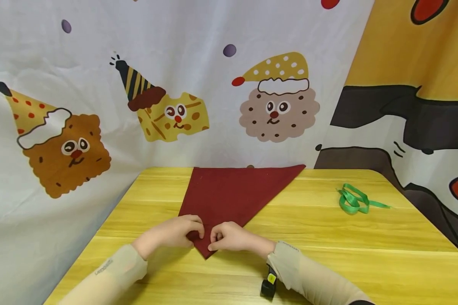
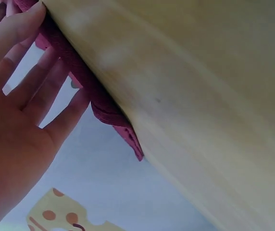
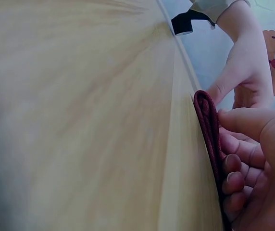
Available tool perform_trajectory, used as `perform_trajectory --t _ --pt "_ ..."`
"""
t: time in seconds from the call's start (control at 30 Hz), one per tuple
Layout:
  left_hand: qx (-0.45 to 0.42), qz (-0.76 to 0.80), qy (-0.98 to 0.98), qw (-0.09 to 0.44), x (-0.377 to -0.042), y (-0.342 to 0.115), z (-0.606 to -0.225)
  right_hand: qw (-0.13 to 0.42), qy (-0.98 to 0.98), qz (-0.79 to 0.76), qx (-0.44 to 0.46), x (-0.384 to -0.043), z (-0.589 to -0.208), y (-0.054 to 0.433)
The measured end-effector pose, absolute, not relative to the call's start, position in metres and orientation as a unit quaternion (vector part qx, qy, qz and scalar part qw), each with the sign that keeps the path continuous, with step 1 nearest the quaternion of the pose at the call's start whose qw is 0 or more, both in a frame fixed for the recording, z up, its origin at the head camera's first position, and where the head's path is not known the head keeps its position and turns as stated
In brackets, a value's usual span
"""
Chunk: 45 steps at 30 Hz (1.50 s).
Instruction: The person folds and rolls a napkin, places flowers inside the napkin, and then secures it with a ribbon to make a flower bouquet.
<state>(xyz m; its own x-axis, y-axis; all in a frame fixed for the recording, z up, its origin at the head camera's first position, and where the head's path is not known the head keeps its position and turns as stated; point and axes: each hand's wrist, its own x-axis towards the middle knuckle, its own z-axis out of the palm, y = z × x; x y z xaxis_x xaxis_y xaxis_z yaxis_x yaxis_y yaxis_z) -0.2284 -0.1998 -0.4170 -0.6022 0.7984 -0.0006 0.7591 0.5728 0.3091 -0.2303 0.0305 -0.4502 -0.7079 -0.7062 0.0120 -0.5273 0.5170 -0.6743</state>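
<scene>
A dark red cloth (image 1: pixel 225 190) lies on the table, broad at the back and narrowing to a pointed corner near me. Both hands are at this near end. My left hand (image 1: pixel 183 231) holds the cloth's left edge, its thumb and fingertips against a thick fold (image 2: pixel 75 62) in the left wrist view. Opposite it, my right hand (image 1: pixel 229 237) pinches the right side with bent fingers. Seen from the right wrist, the cloth's edge (image 3: pixel 206 108) is doubled over in layers, with the right thumb and fingertips touching it. The left thumb meets the fold just beyond.
A loosely curled green ribbon (image 1: pixel 353 199) lies on the right of the wooden table (image 1: pixel 328 241). Behind stands a white curtain (image 1: pixel 191 34) printed with cartoon biscuits and cheese. A small black device (image 1: pixel 269 284) hangs at my right wrist.
</scene>
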Motion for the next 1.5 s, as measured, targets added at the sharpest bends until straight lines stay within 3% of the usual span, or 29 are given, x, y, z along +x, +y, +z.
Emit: perform_trajectory --t 0.5,0.97,1.5 --pt "0.447 0.176 0.874 0.080 -0.236 -0.203 -0.419 0.138 0.856 -0.333 -0.370 -0.229 -0.449 0.031" --pt "0.433 0.179 0.879 0.089 -0.234 -0.204 -0.417 0.093 0.884 -0.225 -0.400 -0.224 -0.448 0.018" --pt "0.411 0.195 0.882 0.118 -0.237 -0.199 -0.415 0.095 0.880 -0.250 -0.392 -0.225 -0.451 0.024"
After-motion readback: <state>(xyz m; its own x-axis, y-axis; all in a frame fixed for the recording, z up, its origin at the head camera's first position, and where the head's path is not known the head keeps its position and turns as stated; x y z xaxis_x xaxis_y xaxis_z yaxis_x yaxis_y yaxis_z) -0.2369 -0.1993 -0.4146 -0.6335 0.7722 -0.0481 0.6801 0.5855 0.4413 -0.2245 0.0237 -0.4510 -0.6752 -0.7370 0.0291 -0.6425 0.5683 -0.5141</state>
